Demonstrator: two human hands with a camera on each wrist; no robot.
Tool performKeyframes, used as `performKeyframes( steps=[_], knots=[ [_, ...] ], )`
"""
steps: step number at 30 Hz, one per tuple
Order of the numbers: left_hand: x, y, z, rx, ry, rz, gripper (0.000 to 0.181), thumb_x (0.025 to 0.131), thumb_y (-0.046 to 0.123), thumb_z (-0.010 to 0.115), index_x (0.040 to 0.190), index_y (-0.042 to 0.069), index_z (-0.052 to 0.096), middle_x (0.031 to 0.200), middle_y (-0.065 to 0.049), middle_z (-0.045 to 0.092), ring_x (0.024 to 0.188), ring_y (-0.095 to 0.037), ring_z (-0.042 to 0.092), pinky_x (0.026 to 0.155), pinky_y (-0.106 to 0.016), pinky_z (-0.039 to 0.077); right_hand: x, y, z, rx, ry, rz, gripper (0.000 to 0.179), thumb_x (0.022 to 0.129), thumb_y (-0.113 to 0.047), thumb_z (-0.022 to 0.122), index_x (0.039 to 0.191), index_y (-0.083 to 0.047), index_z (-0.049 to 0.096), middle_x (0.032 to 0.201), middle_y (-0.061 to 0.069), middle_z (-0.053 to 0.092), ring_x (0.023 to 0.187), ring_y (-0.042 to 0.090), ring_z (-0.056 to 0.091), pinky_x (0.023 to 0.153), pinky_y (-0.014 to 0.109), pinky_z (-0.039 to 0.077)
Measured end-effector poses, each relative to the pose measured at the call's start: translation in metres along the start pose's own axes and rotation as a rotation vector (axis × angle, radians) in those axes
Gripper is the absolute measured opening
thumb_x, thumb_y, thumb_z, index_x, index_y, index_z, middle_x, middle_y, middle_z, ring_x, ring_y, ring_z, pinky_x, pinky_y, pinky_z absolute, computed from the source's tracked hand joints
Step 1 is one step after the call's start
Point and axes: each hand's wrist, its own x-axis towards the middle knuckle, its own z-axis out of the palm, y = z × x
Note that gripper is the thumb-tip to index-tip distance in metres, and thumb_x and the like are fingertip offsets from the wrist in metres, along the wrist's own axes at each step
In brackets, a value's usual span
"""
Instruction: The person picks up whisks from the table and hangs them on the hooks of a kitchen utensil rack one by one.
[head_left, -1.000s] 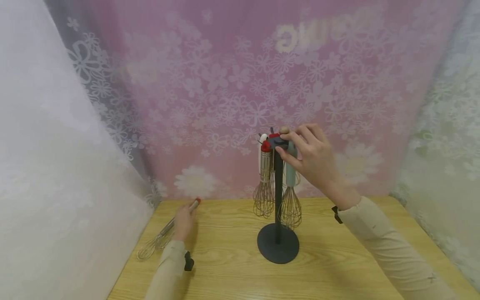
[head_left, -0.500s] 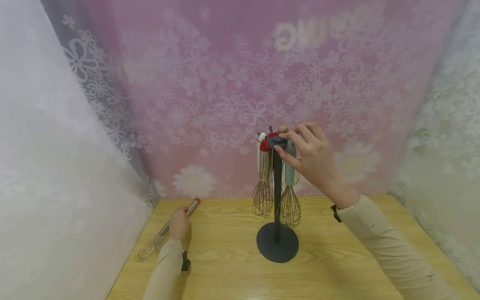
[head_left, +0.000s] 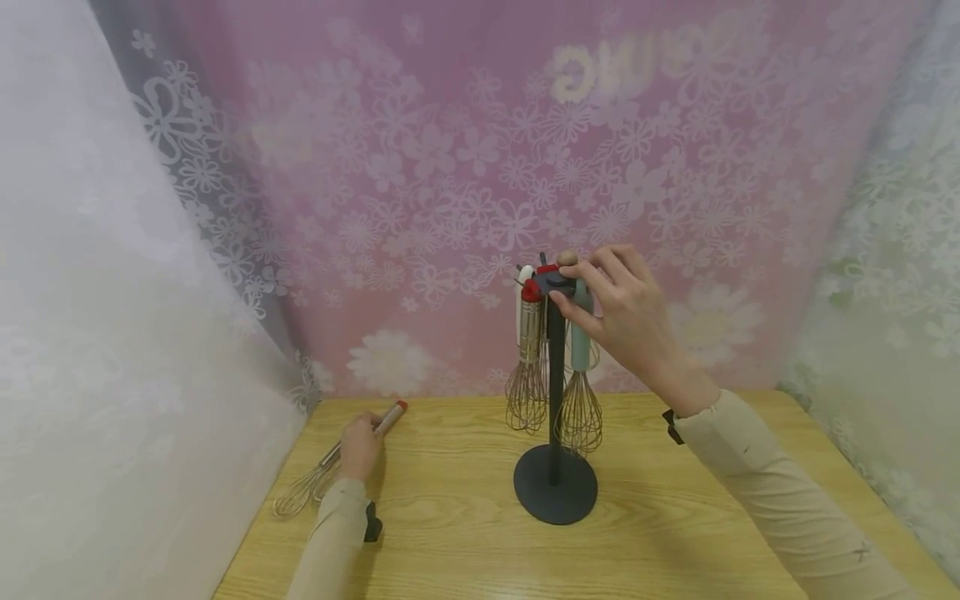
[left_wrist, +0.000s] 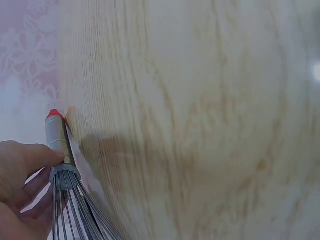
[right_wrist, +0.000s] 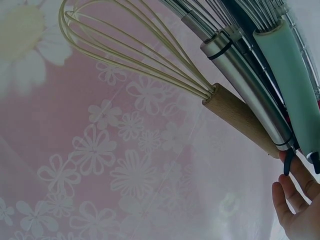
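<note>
At the table's left side my left hand (head_left: 360, 450) grips a metal whisk (head_left: 390, 417) by its handle. The red end cap points to the back and right, the wires toward the front left. The left wrist view shows thumb and fingers around the silver handle (left_wrist: 59, 135). My right hand (head_left: 633, 312) pinches the top of a black whisk stand (head_left: 556, 383) between thumb and fingers. Hanging from it are a silver whisk (head_left: 529, 329) with a red end, a mint-handled whisk (head_left: 581, 342), and, in the right wrist view, a wooden-handled whisk (right_wrist: 240, 117) and a steel-handled whisk (right_wrist: 250, 92).
The stand's round black base (head_left: 555, 500) rests on the wood-grain table (head_left: 450, 542). A pink flowered curtain (head_left: 450, 208) hangs right behind the table, with pale curtains at left and right. A white handle (head_left: 522, 317) shows at the stand's left.
My left hand has shifted slightly left along the whisk handle, and the red end has moved a little to the right. My right hand stays at the stand's top.
</note>
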Motion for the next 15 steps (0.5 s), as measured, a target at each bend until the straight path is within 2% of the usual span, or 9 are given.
performKeyframes(
  steps=[6,15],
  knots=[
    [-0.006,0.002,-0.002,-0.031,-0.019,0.006,0.019,0.083,-0.011,0.071,0.102,-0.007,0.071,0.094,-0.025,0.072,0.082,-0.039,0.070,0.071,-0.050,0.060,0.000,0.000,0.000,0.004,-0.010,0.005,0.057,0.105,-0.051,0.047,0.108,0.001,0.072,0.090,0.017,0.059,0.095,0.039,0.051,0.083,0.049,0.049],
    [-0.014,0.010,-0.007,-0.048,-0.064,0.021,0.021,0.084,-0.011,0.070,0.104,-0.006,0.071,0.096,-0.023,0.071,0.085,-0.037,0.067,0.073,-0.049,0.059,-0.001,0.000,0.001,0.011,0.001,-0.002,0.056,0.105,-0.049,0.048,0.109,0.001,0.072,0.090,0.018,0.059,0.095,0.039,0.051,0.082,0.049,0.049]
  ],
)
